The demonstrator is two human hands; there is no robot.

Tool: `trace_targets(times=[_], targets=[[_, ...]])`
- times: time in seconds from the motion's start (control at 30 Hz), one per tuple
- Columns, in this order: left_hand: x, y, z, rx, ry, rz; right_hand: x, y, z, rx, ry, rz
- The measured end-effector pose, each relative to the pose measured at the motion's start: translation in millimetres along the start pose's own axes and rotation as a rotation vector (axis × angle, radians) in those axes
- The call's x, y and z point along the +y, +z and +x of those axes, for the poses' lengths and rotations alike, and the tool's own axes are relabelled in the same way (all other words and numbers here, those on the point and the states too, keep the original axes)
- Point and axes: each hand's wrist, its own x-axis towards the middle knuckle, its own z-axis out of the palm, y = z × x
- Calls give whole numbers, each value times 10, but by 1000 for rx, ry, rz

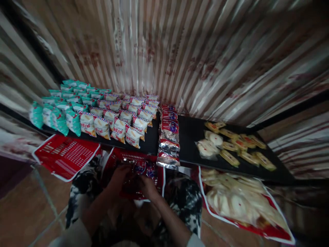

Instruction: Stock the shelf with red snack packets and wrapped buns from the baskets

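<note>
Between my knees stands a red basket (163, 181) with a pale rim. Inside it lie shiny red and blue snack packets (144, 168). My left hand (121, 174) reaches into the basket from the left, at the packets. On the other side, my right hand (147, 187) is also down in the basket, close to the same packets. Shadow hides the fingers of both hands, so any grip is unclear. Straight ahead, a row of similar red and silver packets (169, 135) runs from front to back on the black shelf (187, 145).
On the shelf's left are teal bags (73, 121) and white snack bags (118, 129). Yellow packs (230, 157) and round white packs (207, 148) lie right. A red basket (66, 154) is at left; another basket (276, 235) holds pale packs. Corrugated sheeting (154, 51) rises behind.
</note>
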Motion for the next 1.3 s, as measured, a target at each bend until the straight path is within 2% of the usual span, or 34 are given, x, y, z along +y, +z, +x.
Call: trace_targets(times=[0.17,0.23,0.3,0.37,0.47,0.53,0.6,0.77,0.87,1.0,1.17,1.3], targets=[[342,-160,-315,143,155,-289,-274,-164,-201,109,-53,257],[436,-227,-393,215,204,-290,-393,-281,-272,156,-87,359],[473,-258,-436,224,189,-244,-493,-405,-330,191,-91,468],[463,-240,-460,152,140,-236,-565,-517,-378,220,-82,573],[410,-129,-503,-31,80,-258,-625,-640,-448,255,-59,686],[381,-29,-544,-145,73,-242,-642,-688,-496,276,-30,738],[369,62,-593,-198,78,-199,-642,-708,-542,289,1,780],[361,178,-703,-230,131,-82,-597,-684,-646,316,16,808],[305,204,-712,-243,152,-81,-594,-670,-699,288,7,827],[251,249,-661,-156,168,-33,-628,-690,-738,248,-52,825],[393,333,-614,-96,233,14,-646,-776,-750,320,-102,719],[542,471,-591,-150,257,-79,-638,-898,-754,472,-88,672]])
